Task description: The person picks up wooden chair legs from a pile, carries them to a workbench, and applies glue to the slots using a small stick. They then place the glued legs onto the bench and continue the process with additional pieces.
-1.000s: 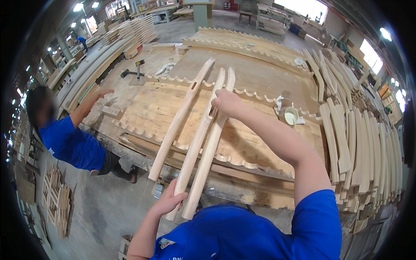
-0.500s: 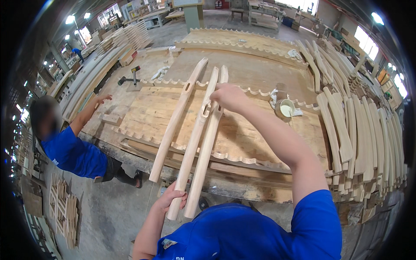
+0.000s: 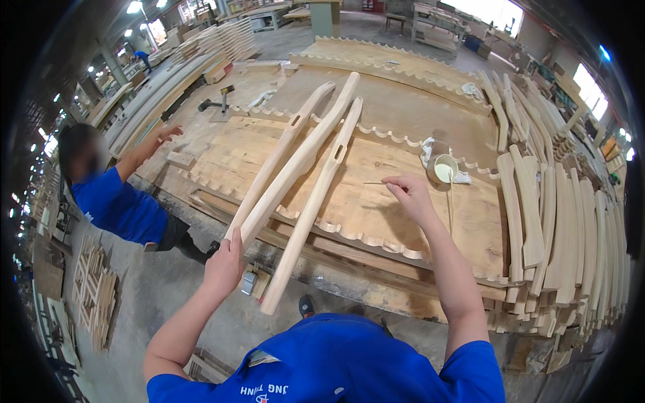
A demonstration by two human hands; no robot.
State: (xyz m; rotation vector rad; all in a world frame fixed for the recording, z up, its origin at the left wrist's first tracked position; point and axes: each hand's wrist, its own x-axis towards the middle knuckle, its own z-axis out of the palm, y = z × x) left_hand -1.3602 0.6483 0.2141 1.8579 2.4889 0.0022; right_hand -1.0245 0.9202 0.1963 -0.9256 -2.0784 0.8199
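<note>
Wooden posts [image 3: 320, 195] slant over a scalloped board [image 3: 235, 148] and overhang the near edge of the counter [image 3: 201, 139], the left hand [image 3: 225, 262] closed round the near end of the middle post [image 3: 302, 159]. The right hand [image 3: 411, 195] pinches a thin stick [image 3: 373, 183] in a narrow grip, left of the pot [image 3: 437, 176]. Steadying the middle post seems the step in hand, likely calling next for a firm left hold.

White glare at windows [image 3: 590, 93], fisheye curvature toward black edges
</note>
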